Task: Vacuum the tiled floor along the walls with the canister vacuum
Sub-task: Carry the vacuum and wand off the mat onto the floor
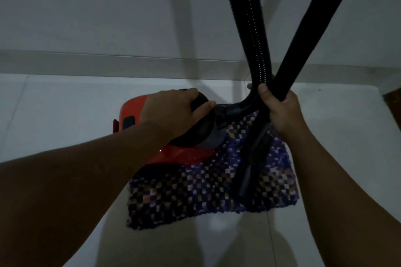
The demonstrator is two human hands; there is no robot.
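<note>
The red and black canister vacuum [132, 112] sits partly on a checkered mat, close to the wall. My left hand [173, 108] grips the black handle on top of it. My right hand [280, 112] is closed around both the ribbed black hose [249, 24] and the smooth black wand [312, 26], which cross at my fist and run up out of view. The hose bends down into the canister's front. Below my right hand the wand ends in a narrow black nozzle [247, 178] resting over the mat.
A purple, dark and white checkered mat [195, 193] lies on the pale tiled floor [54, 119]. The white wall [86, 6] with its low skirting [108, 63] runs across just beyond the vacuum. A brown edge [393, 102] shows at far right.
</note>
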